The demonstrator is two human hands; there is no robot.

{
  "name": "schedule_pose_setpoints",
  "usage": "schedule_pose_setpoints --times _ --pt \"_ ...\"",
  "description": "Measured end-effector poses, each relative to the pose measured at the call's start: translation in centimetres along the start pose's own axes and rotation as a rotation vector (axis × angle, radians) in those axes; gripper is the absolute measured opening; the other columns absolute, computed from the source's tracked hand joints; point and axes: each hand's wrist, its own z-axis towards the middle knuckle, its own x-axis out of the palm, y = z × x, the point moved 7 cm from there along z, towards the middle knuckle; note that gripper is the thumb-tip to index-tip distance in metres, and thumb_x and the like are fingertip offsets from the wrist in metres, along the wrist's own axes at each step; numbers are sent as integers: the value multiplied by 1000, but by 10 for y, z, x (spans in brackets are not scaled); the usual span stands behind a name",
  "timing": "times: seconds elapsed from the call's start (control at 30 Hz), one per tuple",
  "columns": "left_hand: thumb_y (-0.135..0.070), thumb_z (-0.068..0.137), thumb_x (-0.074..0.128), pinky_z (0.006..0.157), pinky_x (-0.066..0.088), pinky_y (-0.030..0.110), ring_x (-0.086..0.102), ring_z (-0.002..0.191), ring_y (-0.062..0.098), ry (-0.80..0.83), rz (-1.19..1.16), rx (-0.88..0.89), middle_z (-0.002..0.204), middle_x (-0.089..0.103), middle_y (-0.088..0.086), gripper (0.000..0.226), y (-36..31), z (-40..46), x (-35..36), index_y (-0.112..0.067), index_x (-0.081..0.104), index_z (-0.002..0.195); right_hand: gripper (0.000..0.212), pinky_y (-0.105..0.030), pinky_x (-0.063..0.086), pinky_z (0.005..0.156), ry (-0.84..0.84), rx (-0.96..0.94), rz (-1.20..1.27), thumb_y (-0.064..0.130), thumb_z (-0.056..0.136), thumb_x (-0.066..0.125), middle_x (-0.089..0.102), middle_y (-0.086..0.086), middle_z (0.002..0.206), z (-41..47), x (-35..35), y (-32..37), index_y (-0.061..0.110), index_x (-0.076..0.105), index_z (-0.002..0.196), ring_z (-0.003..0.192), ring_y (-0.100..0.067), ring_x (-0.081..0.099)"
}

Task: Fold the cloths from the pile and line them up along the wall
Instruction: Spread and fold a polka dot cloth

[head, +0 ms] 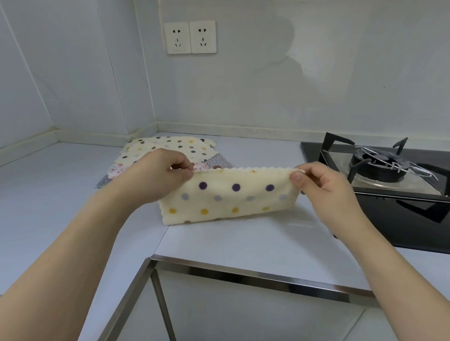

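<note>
Head view: pale grey countertop (240,240), white wall (330,71) with double socket (190,37). Cream dotted cloth (230,197) held above counter centre, top corners pinched by left hand (160,177) and right hand (320,185). Cloth pile (167,151) behind, near wall. Black gas hob (391,185) at right.

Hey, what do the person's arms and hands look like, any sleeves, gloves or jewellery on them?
Both forearms are bare, with no sleeves in view. The left hand and right hand wear no gloves, and no rings, watch or bracelet show. The fingernails look short and unpainted.
</note>
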Motion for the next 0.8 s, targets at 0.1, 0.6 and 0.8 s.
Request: schedule_pose_setpoints --times 0.1,0.6,0.8 --pt "-24 91 62 59 41 27 54 69 14 -9 -23 23 75 59 -12 12 -9 -4 -16 -28 66 80 22 -12 39 71 -3 -154 -185 21 96 55 58 3 86 5 -13 41 13 65 78 77 -3 54" --pt "-27 88 65 55 41 26 56 61 11 -80 -77 90 68 64 -4 11 -30 -17 -31 -26 64 77 12 -24 49 74 -34 -49 -231 16 94 58 70 9 83 0 -35 57 17 70 89 76 -6 62" --pt "-24 90 64 64 47 32 56 65 17 -57 -82 96 71 70 -7 14 -27 -19 -33 -26 66 76 13 -13 42 67 -126 -91 -335 17 96 53 65 13 82 2 -46 68 19 65 91 75 -1 57"
